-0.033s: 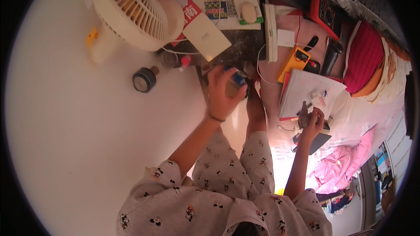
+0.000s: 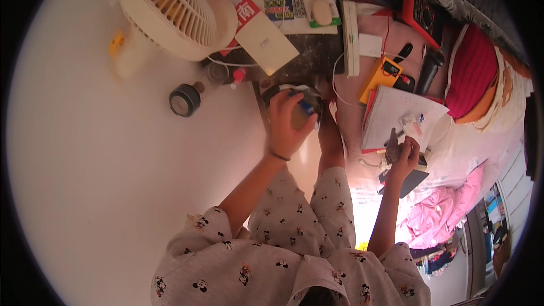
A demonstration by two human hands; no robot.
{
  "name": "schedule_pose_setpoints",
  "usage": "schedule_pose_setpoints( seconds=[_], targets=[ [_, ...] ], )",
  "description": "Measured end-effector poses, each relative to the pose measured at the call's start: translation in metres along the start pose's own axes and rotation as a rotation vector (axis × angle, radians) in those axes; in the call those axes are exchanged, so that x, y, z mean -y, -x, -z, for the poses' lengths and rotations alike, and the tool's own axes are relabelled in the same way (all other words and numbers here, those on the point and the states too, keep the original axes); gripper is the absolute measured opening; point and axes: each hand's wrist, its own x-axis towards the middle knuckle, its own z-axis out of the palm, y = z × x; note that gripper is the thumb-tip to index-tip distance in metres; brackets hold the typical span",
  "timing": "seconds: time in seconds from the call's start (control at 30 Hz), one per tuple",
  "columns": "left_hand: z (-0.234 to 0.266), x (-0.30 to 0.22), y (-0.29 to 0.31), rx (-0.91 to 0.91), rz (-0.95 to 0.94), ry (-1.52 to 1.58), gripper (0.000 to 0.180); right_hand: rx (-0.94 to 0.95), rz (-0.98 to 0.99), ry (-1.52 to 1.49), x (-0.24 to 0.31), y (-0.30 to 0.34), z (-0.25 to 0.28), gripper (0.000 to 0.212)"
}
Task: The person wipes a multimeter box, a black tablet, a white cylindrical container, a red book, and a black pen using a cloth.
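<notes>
My left hand (image 2: 286,122) is low at the middle, beside my knees and the front edge of the dark desk. Its fingers and thumb curve round a blue-and-tan object (image 2: 306,106) whose kind I cannot make out. Dark and white material shows just beyond the fingertips, partly covered by the hand. On the right, above the bed, my right hand (image 2: 404,156) is closed on a crumpled dark grey piece (image 2: 392,146), which looks soft. Below it is an open notebook (image 2: 396,114) with a small clear-and-pink packet (image 2: 412,126) on the page.
A white fan (image 2: 170,17) stands at the upper left, near a dark round-topped cylinder (image 2: 185,100). On the desk lie a pale booklet (image 2: 266,48) and a white power strip (image 2: 351,39). A red multimeter (image 2: 422,18), a yellow device (image 2: 381,81) and loose cables lie on the bed.
The view has shifted very slightly. More white and dark material shows beyond my left fingertips. Both hands keep nearly the same places.
</notes>
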Motion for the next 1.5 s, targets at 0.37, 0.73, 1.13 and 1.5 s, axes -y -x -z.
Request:
schedule_pose_setpoints(
  seconds=[0.37, 0.73, 1.13, 1.5],
  targets=[
    [-0.048, 0.143, 0.066, 0.036, 0.393, -0.233, 0.043, 0.106, -0.001, 0.062, -0.005, 0.032, 0.001, 0.018],
    [-0.141, 0.179, 0.083, 0.488, 0.129, -0.797, 0.039, 0.089, 0.018, 0.035, -0.028, 0.051, 0.0, 0.014],
    [-0.128, 0.198, 0.087, 0.464, 0.105, -0.812, 0.047, 0.192, 0.019, -0.034, -0.007, 0.071, -0.034, 0.012],
    [-0.053, 0.145, 0.03, 0.07, 0.508, 0.374, 0.029, 0.478, 0.065, 0.067, 0.029, 0.057, -0.085, 0.016]
  ],
)
